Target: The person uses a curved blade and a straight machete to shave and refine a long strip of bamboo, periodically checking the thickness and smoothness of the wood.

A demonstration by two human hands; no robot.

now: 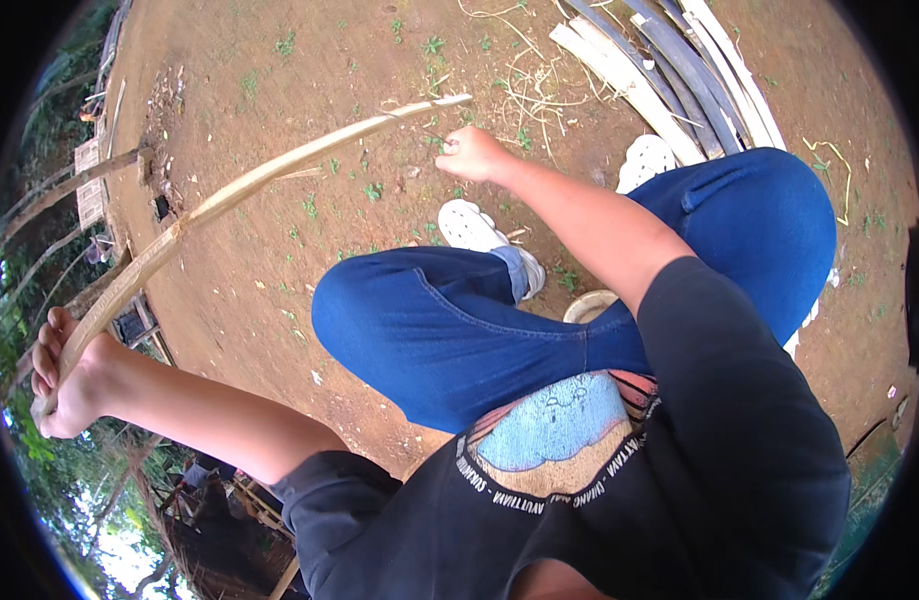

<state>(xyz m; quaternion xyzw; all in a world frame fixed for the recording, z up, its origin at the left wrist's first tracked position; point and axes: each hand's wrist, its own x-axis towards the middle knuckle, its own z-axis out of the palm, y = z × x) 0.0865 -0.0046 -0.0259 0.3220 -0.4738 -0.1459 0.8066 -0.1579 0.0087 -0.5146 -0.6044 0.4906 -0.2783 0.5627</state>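
Observation:
A long, pale split strip of wood or bamboo (279, 165) runs from the far left up toward the top middle, bowing slightly. My left hand (79, 375) is wrapped round its near end, with that arm stretched out to the left. A thin sliver stands away from the strip's lower edge near its middle. My right hand (474, 157) is closed in front of my legs, just below the strip's far tip and apart from it. Whatever may be inside those fingers is hidden.
Several long dark and pale strips (679, 80) lie at the upper right. Thin curled shavings (534, 95) are scattered beside them on the brown dirt ground (369, 60). My white clog (469, 225) rests below my right hand. Wooden poles (74, 185) and trees border the left side.

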